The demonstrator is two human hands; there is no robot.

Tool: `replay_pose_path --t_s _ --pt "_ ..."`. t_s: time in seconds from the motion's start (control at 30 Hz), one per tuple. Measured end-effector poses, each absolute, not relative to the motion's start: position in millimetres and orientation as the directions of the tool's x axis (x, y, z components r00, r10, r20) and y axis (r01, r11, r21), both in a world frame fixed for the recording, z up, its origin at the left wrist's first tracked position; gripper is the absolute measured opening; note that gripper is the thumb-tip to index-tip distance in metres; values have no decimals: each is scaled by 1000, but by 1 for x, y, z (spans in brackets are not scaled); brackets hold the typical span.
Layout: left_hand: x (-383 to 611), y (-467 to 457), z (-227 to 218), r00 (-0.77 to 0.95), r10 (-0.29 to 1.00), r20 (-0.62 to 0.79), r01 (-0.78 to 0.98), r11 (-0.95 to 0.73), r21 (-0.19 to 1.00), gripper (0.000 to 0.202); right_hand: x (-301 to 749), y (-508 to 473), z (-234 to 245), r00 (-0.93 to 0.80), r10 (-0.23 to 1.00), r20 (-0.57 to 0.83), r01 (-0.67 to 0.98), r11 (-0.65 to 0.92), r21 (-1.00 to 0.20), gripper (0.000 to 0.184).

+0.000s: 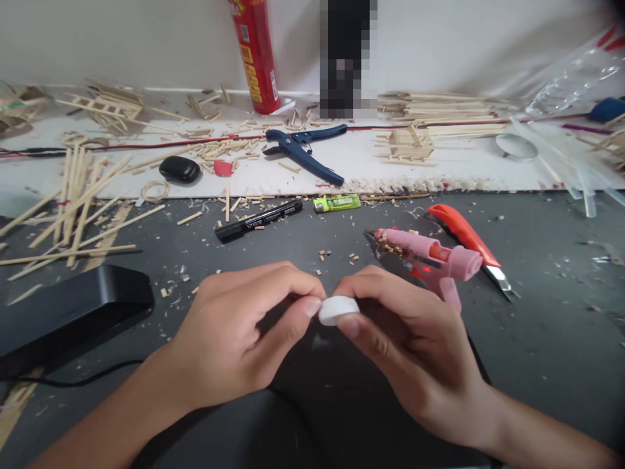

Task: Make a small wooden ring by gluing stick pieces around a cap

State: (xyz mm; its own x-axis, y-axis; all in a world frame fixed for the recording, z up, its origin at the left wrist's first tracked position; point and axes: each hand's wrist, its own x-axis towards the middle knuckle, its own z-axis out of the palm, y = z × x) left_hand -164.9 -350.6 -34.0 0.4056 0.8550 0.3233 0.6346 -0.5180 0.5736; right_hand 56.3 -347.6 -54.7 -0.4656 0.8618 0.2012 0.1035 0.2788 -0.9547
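Between my two hands, above the dark tabletop, is a small white round bottle cap (339,311). My right hand (410,332) pinches it, with the thumb below and the index finger over the top. My left hand (249,332) is closed too, its thumb and index fingertip pressed together at the cap's left edge. The cap's inside and underside are hidden. Just beyond my right hand lies a pink glue gun (430,254), partly covered by that hand, with a small red light glowing on it.
A red utility knife (463,238) lies right of the glue gun. Beyond are a lime-green lighter (336,203), black marker (258,221), blue cutters (307,153) and a red can (256,58). Wooden sticks (73,202) and a black device (78,312) occupy the left; clear glue sticks (569,163), the right.
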Motion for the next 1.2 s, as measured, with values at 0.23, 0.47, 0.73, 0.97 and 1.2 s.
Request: replay_pose_path --t_s 0.23,0.47,0.73,0.97,1.2 --pt "-165 -350 -32 377 848 372 545 -528 652 10 57 -345 -52 -448 868 214 87 281 -956 4" --pt "-164 -353 -39 318 801 507 632 -578 517 14 57 -345 -55 -439 861 255 152 351 -924 6" --pt "-171 -349 -37 459 828 323 597 -556 579 9 58 -346 -57 -519 835 182 95 268 -959 8" --pt "-173 -344 -41 500 820 280 558 -552 620 10 55 -343 -60 -525 830 190 35 244 -969 4" --pt "-176 -341 -42 493 819 295 419 -520 744 14 54 -345 -53 -536 822 194 -25 214 -977 8"
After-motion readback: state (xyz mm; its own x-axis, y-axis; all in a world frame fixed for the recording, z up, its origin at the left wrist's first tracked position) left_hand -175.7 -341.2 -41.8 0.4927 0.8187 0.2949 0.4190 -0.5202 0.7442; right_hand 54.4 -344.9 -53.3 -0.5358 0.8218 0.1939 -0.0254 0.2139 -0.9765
